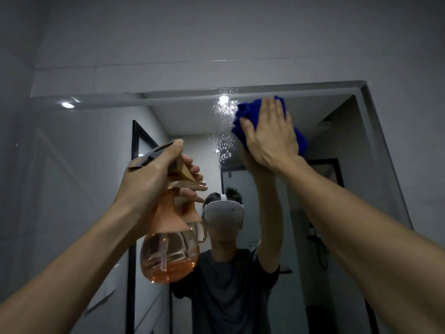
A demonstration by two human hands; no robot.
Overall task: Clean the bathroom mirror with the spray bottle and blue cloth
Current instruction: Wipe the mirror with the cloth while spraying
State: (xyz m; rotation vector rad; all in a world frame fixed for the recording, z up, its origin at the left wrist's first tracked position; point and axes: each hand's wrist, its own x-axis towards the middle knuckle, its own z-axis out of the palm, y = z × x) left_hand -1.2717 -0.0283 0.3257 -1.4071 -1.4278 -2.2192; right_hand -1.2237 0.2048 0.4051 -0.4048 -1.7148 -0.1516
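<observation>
- Two hands up at bathroom mirror [349, 189].
- R hand [271, 135], fingers flat, pressed blue cloth [248, 112] on glass beside droplets [224, 131] to wipe.
- L hand [147, 182] gripped spray bottle [168, 251], held aside, ready for respray.

A single wide-angle view from the person's head, tilted upward and forward at the mirror [313, 189], close enough that both raised forearms stretch in from the bottom corners. The mirror fills the centre and right; its top edge and the wall above fill the upper half. The lens bends straight edges near the frame's sides. No second view shares the scene.
</observation>
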